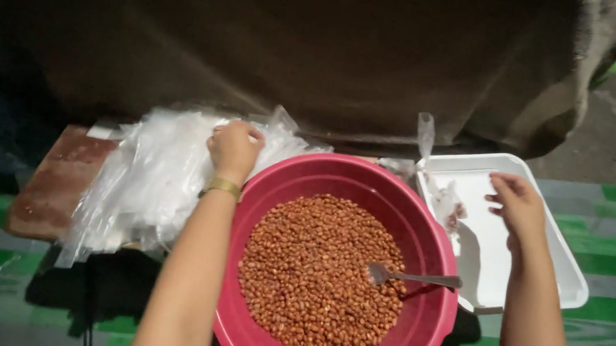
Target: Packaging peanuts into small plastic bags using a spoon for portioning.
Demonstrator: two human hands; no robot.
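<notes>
Nearest: pink basin (427, 329) of reddish-brown peanuts (316, 280), metal spoon (410, 277) resting in them. Beyond, left hand (235, 146) presses curled fingers onto the pile of clear plastic bags (153, 174). Right hand (519, 206) hovers, fingers loosely spread and holding nothing, over the white tray (554, 267); a small filled bag (447, 208) lies just left of its fingertips.

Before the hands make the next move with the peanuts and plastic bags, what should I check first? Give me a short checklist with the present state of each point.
1. Left hand has hold of a bag from the pile of clear plastic bags: cannot tell; it rests on the pile, fingers curled.
2. Right hand free: ok; open over the white tray, holding nothing.
3. Spoon within reach: ok; it lies in the peanuts, handle on the rim.
4. Pink bowl steady: cannot tell; its support is hidden.
5. Tray has room: ok; only a small filled bag lies at its left edge.
</notes>
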